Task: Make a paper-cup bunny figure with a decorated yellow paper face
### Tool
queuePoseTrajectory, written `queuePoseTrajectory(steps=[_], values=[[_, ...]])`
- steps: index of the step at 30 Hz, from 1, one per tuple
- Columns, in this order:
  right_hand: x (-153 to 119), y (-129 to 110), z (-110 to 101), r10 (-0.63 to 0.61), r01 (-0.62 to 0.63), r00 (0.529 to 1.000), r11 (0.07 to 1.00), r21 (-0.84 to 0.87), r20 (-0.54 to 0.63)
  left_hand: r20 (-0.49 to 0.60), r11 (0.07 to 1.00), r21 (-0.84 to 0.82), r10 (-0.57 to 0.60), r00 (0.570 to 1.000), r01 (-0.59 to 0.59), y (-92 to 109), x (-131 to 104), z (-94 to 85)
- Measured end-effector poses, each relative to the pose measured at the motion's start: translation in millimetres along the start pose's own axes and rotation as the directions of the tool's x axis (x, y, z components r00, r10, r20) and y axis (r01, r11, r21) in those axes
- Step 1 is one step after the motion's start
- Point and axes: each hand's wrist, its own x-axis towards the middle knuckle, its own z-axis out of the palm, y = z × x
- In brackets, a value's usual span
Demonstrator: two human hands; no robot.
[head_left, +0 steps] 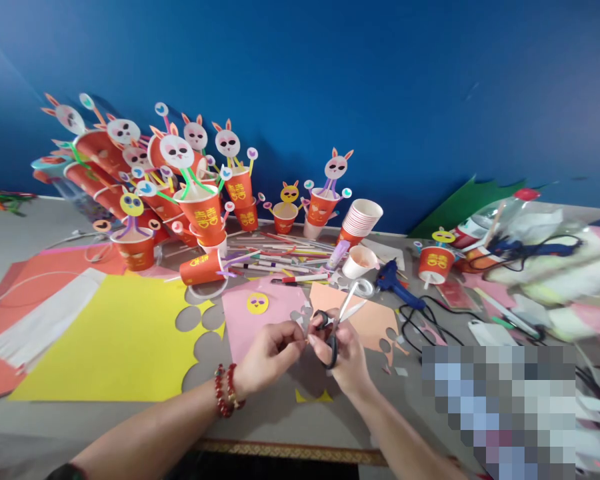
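Scissors (354, 308) with black handles and pale blades sit in my right hand (349, 353); the blades point up and away, slightly apart. My left hand (273, 357), with red bead bracelets on its wrist, has thumb and finger pinched together. A tiny orange bit shows between the fingertips of both hands, too small to name. Beneath and beyond them lie a pink sheet (237, 320) and a peach sheet (365, 313) with cut-out edges. On the pink sheet rests a yellow round face (257, 303).
Red paper cups (205, 217) with animal faces crowd the back left. A cup stack (363, 217), markers (305, 279), a blue glue gun (397, 283) with black cable and a plastic bottle (500, 213) stand or lie farther right. A yellow sheet (115, 340) covers the left side.
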Motion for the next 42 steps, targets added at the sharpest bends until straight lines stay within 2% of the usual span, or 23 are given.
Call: queuePoseTrajectory(steps=[3, 5, 9, 14, 24, 42], values=[[1.3, -0.9, -0.4, 0.072, -0.072, 0.997, 0.997, 0.013, 0.034, -0.035, 0.999, -0.020, 0.026, 0.999, -0.027, 1.1, 0.4, 0.0], [0.9, -1.4, 0.7, 0.146, -0.151, 0.984, 0.988, 0.034, 0.103, -0.082, 0.998, -0.045, 0.042, 0.996, -0.046, 2.1, 1.4, -1.5], [-2.5, 0.5, 4.0, 0.268, -0.291, 0.922, 0.956, 0.043, 0.280, -0.192, 0.992, -0.107, 0.047, 0.980, -0.068, 4.6, 3.4, -7.5], [-4.9, 4.3, 4.5, 0.286, -0.309, 0.884, 0.951, 0.005, 0.369, -0.264, 0.977, -0.193, 0.035, 0.964, -0.088, 7.9, 3.9, -11.1], [-5.2, 5.8, 2.9, 0.299, -0.319, 0.863, 0.947, -0.019, 0.407, -0.251, 0.963, -0.251, 0.034, 0.967, -0.099, 7.2, 4.5, -11.0], [-4.1, 10.7, 2.9, 0.314, -0.318, 0.868, 0.946, -0.053, 0.385, -0.268, 0.965, -0.254, -0.005, 0.963, -0.065, 10.4, 5.3, -10.8]])
